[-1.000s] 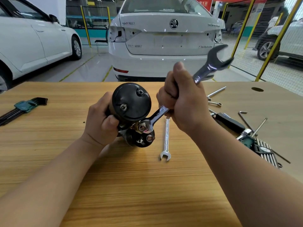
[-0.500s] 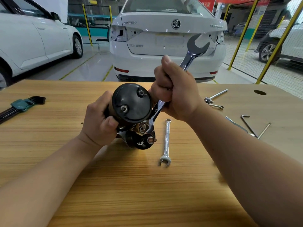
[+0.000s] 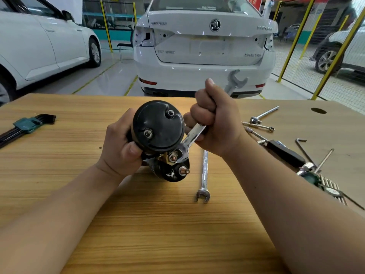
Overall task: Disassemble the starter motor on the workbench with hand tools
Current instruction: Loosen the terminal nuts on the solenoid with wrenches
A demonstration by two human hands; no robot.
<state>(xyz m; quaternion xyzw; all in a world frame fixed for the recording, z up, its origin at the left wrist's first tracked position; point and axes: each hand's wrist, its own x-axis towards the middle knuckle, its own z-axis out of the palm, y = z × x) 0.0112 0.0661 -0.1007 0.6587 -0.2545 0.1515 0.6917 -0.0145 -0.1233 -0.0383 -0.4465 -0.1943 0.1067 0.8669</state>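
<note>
One starter motor [image 3: 158, 133], centre of the tabletop [image 3: 158, 234], round black end cap facing the camera, solenoid underneath. Can't tell if it rests on the wood or is held just clear of it.

Left hand [image 3: 120, 147] wraps the motor body, thumb on the cap rim. Right hand [image 3: 215, 123] is fisted round the wrench [image 3: 192, 138]. The wrench's lower head sits on the nut [image 3: 173, 158] of the upper terminal stud, and its free open end is up and blurred.

My read of the step: cracking that terminal nut.
- Seat the head fully on the flats, square to the stud.
- Brace the body hard with the left hand so the torque doesn't spin the motor.
- Use short arcs, since the end cap crowds the swing.
- Copper stud, so steady pull, no jerks.

Counts:
- 2 bolt heads on the end cap
- 2 solenoid studs, lower stud [image 3: 184, 171] untouched
- 2 wrenches: one in hand, spare wrench [image 3: 204, 171] lying just right of the motor
- 2 hex key sets: left set [image 3: 25, 125] and right set [image 3: 327, 186], the latter partly behind the forearm
- 2 loose L-keys [image 3: 302, 149]
- 1 black-handled driver [image 3: 284, 151]
</note>
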